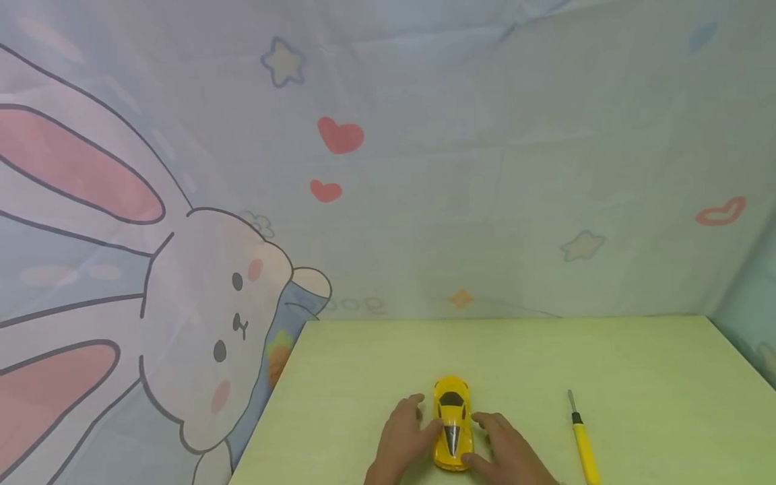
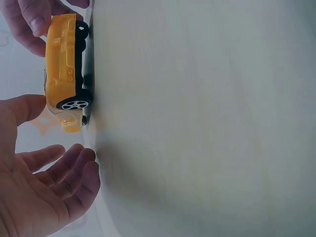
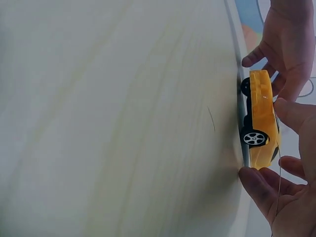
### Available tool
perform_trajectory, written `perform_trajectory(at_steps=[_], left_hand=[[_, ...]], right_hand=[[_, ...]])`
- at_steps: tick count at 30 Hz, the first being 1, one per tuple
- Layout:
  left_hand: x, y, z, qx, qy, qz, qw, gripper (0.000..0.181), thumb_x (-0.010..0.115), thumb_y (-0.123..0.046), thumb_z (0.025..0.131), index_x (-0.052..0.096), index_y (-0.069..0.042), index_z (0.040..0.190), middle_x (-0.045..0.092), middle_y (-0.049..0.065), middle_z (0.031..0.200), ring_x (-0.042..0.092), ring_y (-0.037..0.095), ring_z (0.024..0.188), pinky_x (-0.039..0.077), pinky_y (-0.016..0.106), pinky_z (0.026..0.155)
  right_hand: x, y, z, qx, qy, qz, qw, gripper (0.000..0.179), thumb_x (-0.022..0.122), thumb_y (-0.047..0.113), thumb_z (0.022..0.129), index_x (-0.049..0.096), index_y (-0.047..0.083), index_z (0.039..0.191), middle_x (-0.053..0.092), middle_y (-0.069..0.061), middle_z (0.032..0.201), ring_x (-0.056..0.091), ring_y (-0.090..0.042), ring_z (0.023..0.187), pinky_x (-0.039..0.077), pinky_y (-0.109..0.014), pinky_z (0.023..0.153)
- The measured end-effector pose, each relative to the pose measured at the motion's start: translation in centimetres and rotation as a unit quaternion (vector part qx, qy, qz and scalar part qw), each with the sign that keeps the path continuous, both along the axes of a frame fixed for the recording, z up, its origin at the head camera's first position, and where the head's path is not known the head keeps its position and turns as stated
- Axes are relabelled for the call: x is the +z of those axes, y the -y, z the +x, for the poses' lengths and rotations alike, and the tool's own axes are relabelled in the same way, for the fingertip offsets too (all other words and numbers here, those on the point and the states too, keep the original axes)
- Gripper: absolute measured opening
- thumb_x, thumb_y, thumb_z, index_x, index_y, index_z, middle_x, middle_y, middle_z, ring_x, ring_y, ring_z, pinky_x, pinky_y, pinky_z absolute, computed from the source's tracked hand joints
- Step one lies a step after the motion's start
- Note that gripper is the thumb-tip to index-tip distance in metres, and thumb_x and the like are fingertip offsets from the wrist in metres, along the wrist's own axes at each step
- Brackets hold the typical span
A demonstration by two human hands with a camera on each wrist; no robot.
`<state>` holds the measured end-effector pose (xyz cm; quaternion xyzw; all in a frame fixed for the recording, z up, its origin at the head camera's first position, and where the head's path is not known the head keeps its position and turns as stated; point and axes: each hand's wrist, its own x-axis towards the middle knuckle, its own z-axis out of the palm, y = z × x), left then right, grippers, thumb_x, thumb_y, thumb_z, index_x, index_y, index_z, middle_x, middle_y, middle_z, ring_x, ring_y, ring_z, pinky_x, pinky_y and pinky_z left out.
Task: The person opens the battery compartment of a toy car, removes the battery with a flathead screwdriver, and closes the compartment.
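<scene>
A yellow toy car (image 1: 451, 409) with dark windows stands on its wheels on the table, pointing away from me. On its left side is my left hand (image 1: 401, 438), its thumb touching the car's edge and its fingers spread loosely. My right hand (image 1: 508, 448) lies to the right, thumb at the rear corner and fingers relaxed beside the body. In the left wrist view the car's rear and a black wheel (image 2: 75, 104) with a silver hub show, the left thumb against the car. The right wrist view shows the right thumb (image 3: 291, 111) at the car's upper rear edge.
A screwdriver (image 1: 585, 444) with a yellow handle and a metal shaft lies on the light green table (image 1: 339, 377), right of the right hand. Behind the table hangs a cloth backdrop (image 1: 485, 168) printed with a rabbit, hearts and stars.
</scene>
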<state>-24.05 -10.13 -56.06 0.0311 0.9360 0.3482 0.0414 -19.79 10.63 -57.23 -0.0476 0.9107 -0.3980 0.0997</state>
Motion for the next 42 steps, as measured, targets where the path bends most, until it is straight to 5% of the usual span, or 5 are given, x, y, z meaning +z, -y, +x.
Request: perform_trajectory(at_steps=[7,15,29,42], left_hand=[[-0.6,-0.3,-0.4,0.002,0.02,0.028,0.9994,0.054,0.075,-0.034,0.088,0.061,-0.011,0.135,0.064,0.002,0.107,0.057,0.016,0.088,0.053,0.044,0.079],[-0.7,-1.4,-0.3,0.013,0.06,0.116,0.9914,0.049,0.079,-0.031,0.088,0.065,-0.007,0.128,0.064,0.001,0.1,0.059,0.015,0.082,0.053,0.032,0.068],[-0.5,-2.3,-0.6,0.043,0.066,0.117,0.99,0.044,0.081,-0.027,0.087,0.069,-0.004,0.123,0.066,0.0,0.098,0.06,0.013,0.08,0.055,0.03,0.068],[0.4,-3.6,-0.2,0.073,0.042,0.101,0.9913,0.042,0.081,-0.022,0.085,0.07,-0.002,0.12,0.067,0.003,0.098,0.062,0.014,0.083,0.056,0.03,0.067]], right_hand=[[0.0,0.4,-0.3,0.02,0.012,-0.021,0.9995,0.083,0.081,0.059,0.079,0.055,0.01,0.14,0.058,-0.009,0.135,0.06,-0.027,0.114,0.05,-0.058,0.098],[0.0,0.4,-0.5,0.029,0.013,-0.016,0.9994,0.082,0.08,0.059,0.081,0.054,0.008,0.14,0.058,-0.01,0.134,0.06,-0.028,0.116,0.048,-0.059,0.1],[-0.1,0.3,-0.8,0.026,0.003,-0.007,0.9996,0.079,0.078,0.06,0.082,0.057,0.008,0.137,0.057,-0.004,0.126,0.056,-0.018,0.1,0.052,-0.049,0.091],[0.7,0.6,-0.6,0.018,-0.038,0.008,0.9991,0.086,0.078,0.065,0.079,0.059,0.0,0.132,0.056,-0.013,0.129,0.062,-0.024,0.105,0.054,-0.052,0.093]])
